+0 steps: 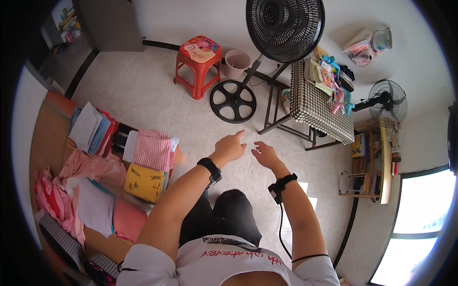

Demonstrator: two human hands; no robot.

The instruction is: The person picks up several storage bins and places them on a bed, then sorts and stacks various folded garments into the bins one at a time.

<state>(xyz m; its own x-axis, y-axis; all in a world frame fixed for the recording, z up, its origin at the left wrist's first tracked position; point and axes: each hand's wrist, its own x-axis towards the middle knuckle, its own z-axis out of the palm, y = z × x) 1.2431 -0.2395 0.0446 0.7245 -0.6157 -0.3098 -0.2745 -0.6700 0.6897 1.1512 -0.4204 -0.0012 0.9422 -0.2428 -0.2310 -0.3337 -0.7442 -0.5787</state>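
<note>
My left hand [229, 147] and my right hand [266, 155] are held out in front of my body, above the tiled floor [189, 139]. Neither one holds anything, and a small gap separates them. The left forefinger points forward with the thumb apart from it; the right fingers are loosely bent. On my left, nearest that hand, folded clothes lie in stacks: a pink-striped garment [153, 150], a yellow garment [143, 183], a white one [85, 128] and another white one [96, 207] beside a coral one [129, 222]. Crumpled pink clothing [89, 167] lies among them.
The clothes rest on a wooden surface [50, 143]. Ahead stand a red plastic stool [198, 73], a pink bin [237, 64] and a black pedestal fan [233, 102]. A table with a checked cloth [311, 103] bears books; a smaller fan [388, 102] and wooden shelf [384, 168] are at right.
</note>
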